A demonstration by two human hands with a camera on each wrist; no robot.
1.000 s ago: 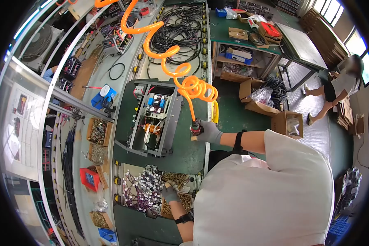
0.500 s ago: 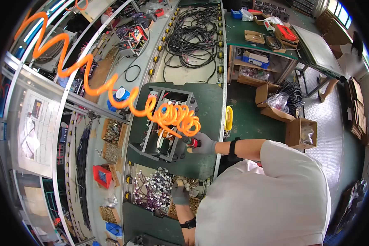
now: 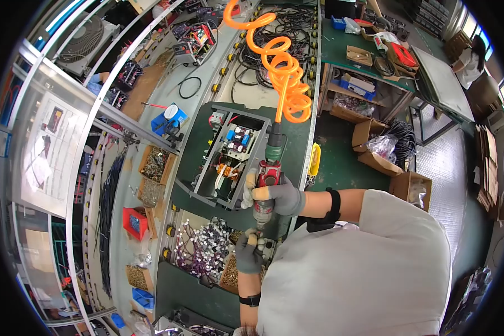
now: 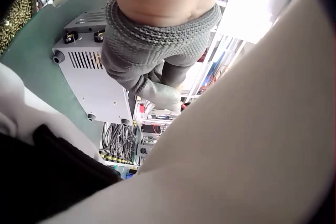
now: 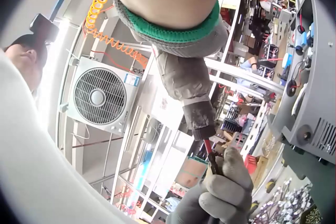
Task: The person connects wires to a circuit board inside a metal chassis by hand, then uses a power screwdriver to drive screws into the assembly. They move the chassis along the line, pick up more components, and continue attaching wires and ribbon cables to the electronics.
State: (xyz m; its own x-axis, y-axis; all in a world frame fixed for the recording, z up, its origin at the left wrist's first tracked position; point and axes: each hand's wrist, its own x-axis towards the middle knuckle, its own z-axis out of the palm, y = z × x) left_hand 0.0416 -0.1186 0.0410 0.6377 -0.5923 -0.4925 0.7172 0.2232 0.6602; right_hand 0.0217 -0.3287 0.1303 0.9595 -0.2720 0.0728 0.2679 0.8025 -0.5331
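Note:
In the head view my gloved right hand grips a red and black power tool, held upside down on a coiled orange hose. My gloved left hand is just below its nose. The right wrist view shows a red and dark bit coming out of the tool, with the curled fingers of my left hand round its dark end; any small part there is hidden. An open grey metal chassis with electronics lies beside the tool. My left hand largely hides its own fingertips in the left wrist view.
White connectors with dark wires and a box of brass-coloured small parts lie near my left hand. Boxes of fasteners and a red bin stand left. Black cables lie behind the chassis.
The tool has swung nose-down toward my left hand, and the two hands are now close together. The hose has moved off the chassis. The left fingers have come to the bit.

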